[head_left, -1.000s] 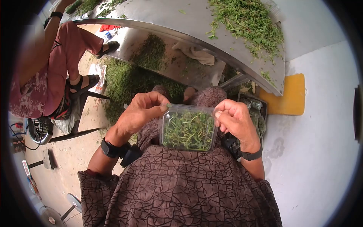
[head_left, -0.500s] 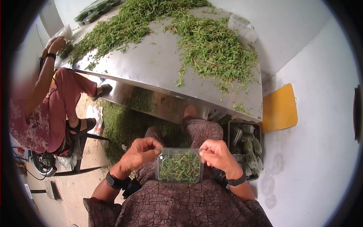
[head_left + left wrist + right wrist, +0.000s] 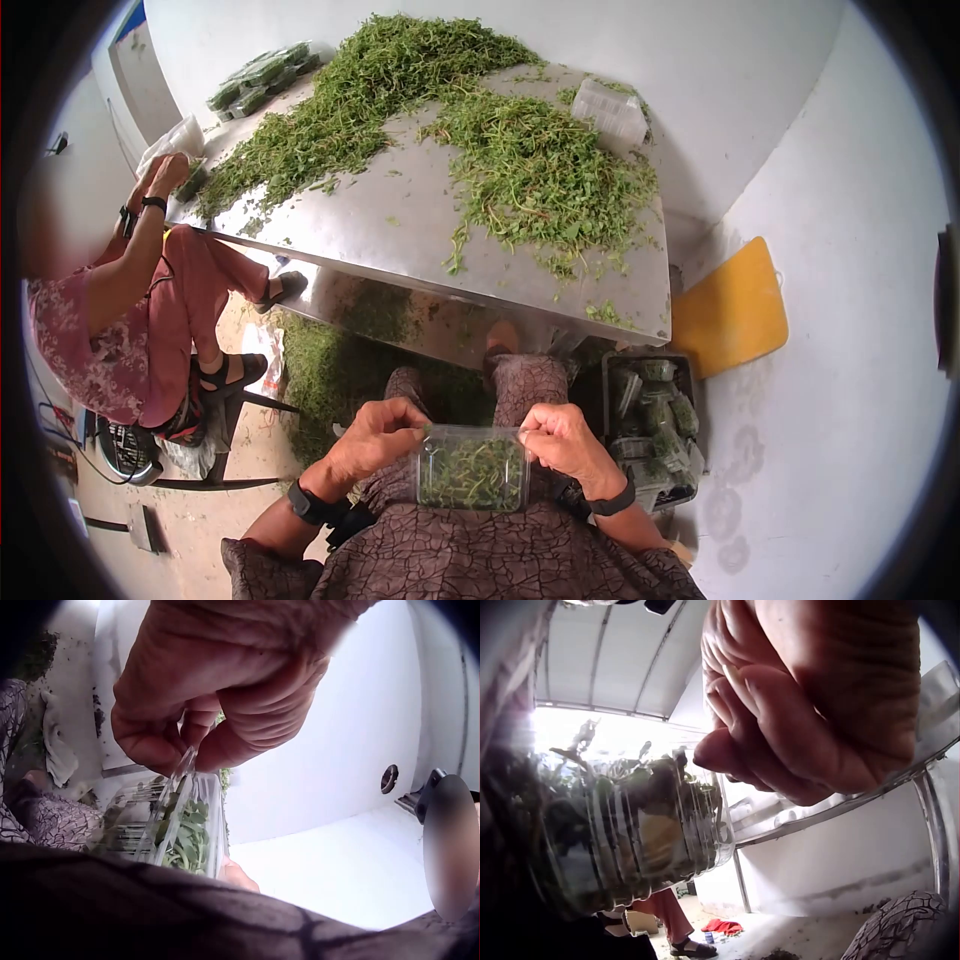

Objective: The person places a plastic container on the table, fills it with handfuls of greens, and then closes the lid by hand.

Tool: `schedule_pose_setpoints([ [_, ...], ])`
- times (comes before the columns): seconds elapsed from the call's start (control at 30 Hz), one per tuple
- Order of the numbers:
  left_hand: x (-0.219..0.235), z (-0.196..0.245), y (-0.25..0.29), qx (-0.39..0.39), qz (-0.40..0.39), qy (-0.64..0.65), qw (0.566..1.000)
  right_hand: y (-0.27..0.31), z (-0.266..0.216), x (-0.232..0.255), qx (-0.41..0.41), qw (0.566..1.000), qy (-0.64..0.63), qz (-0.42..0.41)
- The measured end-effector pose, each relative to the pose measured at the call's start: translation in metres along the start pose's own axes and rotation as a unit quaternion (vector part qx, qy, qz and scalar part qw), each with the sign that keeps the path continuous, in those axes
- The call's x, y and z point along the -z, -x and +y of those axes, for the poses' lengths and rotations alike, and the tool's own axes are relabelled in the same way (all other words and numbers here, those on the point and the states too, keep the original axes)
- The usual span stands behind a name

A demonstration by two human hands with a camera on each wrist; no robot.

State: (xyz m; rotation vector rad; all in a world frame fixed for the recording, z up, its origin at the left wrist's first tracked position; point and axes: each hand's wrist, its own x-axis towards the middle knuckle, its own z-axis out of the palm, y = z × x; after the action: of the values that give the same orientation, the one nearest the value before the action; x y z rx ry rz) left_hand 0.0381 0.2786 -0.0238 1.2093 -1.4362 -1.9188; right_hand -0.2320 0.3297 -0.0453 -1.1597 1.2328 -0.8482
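A clear plastic box (image 3: 472,478) filled with leafy green sprigs is held over my lap. My left hand (image 3: 376,440) pinches its far left corner between thumb and fingers. At the far right corner, my right hand (image 3: 568,446) pinches the rim in the same way. The left wrist view shows the thumb and fingertips on the thin plastic edges at the top of the box (image 3: 196,834). Seen from the right wrist, the ribbed side of the box (image 3: 622,840) has greens pressed against it, and the curled fingers (image 3: 780,727) are at its upper corner.
Ahead stands a metal table (image 3: 395,225) with heaps of loose greens (image 3: 540,170), empty clear boxes (image 3: 610,112) and filled packs (image 3: 265,72). A black crate (image 3: 650,420) of packed boxes is at my right, near a yellow board (image 3: 732,308). Another person (image 3: 120,320) sits at left.
The head view has tilted up, showing more of the table and lowering the hands in view. Both hands keep pinching the box corners, and the box looks slightly flatter to the view.
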Motion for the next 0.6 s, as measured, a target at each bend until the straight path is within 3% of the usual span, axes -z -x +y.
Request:
schedule_pose_setpoints([
  [0.27, 0.000, -0.012, 0.000, -0.028, 0.004, -0.001, 1.000, 0.009, 0.002, -0.003, 0.021, 1.000, -0.011, 0.011],
  [0.37, 0.003, -0.016, -0.002, -0.029, 0.000, 0.005, 1.000, 0.010, 0.002, -0.004, -0.011, 1.000, -0.023, 0.011],
  [0.6, 0.011, -0.016, -0.008, 0.021, -0.038, 0.037, 0.998, 0.007, 0.005, -0.005, 0.000, 1.000, -0.022, 0.018],
])
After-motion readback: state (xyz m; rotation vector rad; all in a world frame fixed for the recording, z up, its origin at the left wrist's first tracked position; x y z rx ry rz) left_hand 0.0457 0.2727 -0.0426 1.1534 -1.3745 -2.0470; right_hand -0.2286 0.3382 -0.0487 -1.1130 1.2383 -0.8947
